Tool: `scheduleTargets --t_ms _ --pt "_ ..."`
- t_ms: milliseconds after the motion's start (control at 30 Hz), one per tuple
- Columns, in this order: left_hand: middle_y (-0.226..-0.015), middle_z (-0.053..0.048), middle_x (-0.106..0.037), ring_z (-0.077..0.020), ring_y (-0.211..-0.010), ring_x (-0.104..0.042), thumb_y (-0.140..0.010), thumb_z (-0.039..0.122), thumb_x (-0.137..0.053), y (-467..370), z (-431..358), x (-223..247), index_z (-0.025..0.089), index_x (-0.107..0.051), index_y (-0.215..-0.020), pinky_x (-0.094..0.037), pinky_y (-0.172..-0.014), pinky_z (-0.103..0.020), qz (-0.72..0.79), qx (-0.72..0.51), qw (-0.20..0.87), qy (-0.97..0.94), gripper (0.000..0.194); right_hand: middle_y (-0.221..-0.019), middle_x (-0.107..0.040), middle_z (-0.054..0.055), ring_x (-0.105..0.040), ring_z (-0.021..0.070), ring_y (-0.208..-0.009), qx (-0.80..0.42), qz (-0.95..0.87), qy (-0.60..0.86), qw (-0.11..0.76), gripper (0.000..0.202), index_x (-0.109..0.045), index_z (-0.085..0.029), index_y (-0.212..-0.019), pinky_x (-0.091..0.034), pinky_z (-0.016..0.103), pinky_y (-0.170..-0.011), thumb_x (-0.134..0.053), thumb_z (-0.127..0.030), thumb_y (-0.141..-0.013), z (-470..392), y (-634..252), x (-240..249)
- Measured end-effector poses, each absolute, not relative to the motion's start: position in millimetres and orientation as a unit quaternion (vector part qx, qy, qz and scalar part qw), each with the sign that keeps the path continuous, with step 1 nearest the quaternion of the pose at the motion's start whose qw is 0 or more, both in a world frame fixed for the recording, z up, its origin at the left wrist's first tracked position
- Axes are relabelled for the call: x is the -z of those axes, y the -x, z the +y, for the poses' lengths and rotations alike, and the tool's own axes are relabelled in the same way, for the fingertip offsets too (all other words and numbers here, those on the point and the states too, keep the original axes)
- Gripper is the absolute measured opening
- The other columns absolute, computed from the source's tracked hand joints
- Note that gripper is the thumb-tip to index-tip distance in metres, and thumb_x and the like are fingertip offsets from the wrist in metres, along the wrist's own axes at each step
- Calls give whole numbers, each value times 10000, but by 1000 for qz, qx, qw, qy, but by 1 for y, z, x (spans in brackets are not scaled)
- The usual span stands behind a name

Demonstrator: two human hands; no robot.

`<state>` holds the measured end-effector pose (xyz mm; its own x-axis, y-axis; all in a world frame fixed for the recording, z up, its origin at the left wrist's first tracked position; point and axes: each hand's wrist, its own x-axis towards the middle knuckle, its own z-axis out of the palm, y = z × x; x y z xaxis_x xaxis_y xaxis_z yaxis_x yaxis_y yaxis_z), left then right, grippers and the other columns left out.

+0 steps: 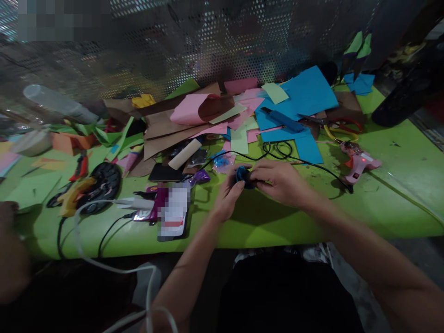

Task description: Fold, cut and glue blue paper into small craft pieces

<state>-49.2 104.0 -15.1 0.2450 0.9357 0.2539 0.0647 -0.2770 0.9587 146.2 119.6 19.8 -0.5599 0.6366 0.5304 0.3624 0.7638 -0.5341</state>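
My left hand (pixel 229 193) is closed around a small dark-blue curled piece (pixel 242 174) that looks like rolled paper. From the other side my right hand (pixel 280 181) pinches the same piece between thumb and fingers. Both hands are above the front part of the green table, and the fingers hide much of the piece. A black cable (pixel 239 155) runs just behind the hands. Farther back, a blue box cutter (pixel 282 120) rests on blue paper sheets (pixel 308 95). On the right stands a pink glue gun (pixel 359 164) with a small red light.
Scissors (pixel 342 132) lie behind the glue gun. Brown (pixel 163 132) and pink paper (pixel 189 108) are heaped at the back. To the left are a phone (pixel 175 210), a white cable (pixel 78 231) and a yellow-handled tool (pixel 74 198). Another person's arm (pixel 12 254) rests at the left edge.
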Motion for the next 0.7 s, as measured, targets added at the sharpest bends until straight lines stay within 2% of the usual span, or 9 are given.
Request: scheduleTargets --t_ms 267,467,700 --pt "-1081 -59 -635 -208 -954 -578 -870 549 -588 48 102 14 230 -609 -1201 -506 -854 -332 393 -468 482 -627 460 -825 -679 40 -637 165 -791 -197 -851 301 382 119 -677 -180 -821 -443 247 -681 -619 -99 -885 121 -148 -21" --pt "-1123 -66 -641 -224 -1014 -579 -859 560 -591 49 103 18 223 -618 -1200 -493 -912 -351 401 -476 484 -615 481 -886 -723 46 -666 168 -857 -232 -851 282 379 114 -713 -194 -879 -480 263 -752 -620 -151 -928 123 -149 -23" --pt "-1141 -66 -642 -225 -1008 -586 -861 557 -587 50 104 18 228 -614 -1203 -501 -899 -349 397 -469 480 -626 475 -911 -713 65 -664 180 -847 -226 -860 283 360 149 -727 -184 -904 -475 271 -729 -589 -133 -921 122 -152 -26"
